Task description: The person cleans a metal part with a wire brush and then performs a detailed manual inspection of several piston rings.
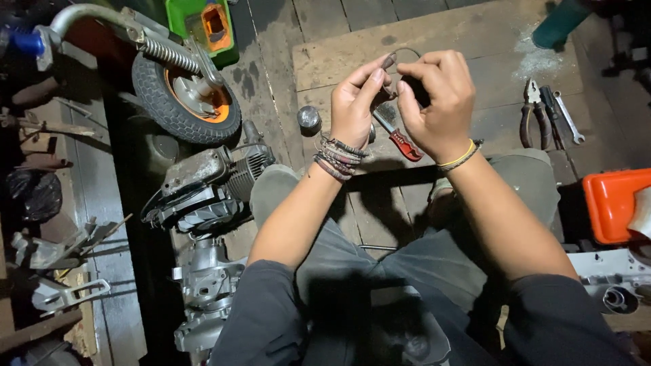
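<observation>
My left hand (pixel 357 105) and my right hand (pixel 439 102) are raised together over a wooden board (pixel 475 47). Both pinch a thin metal wire ring (pixel 401 53) that loops up between the fingertips. The left thumb and forefinger press one end of it. The right fingers curl over the other end. Several braided bands sit on my left wrist, a yellow one on my right. A red-handled tool (pixel 401 141) lies on the board just below my hands.
A small wheel with an orange hub (pixel 186 95) and a grey engine (pixel 207 186) lie at the left. Pliers (pixel 532 112) and a wrench (pixel 568 118) rest at the right, near an orange container (pixel 614 203). A small metal cylinder (pixel 309 119) stands by my left hand.
</observation>
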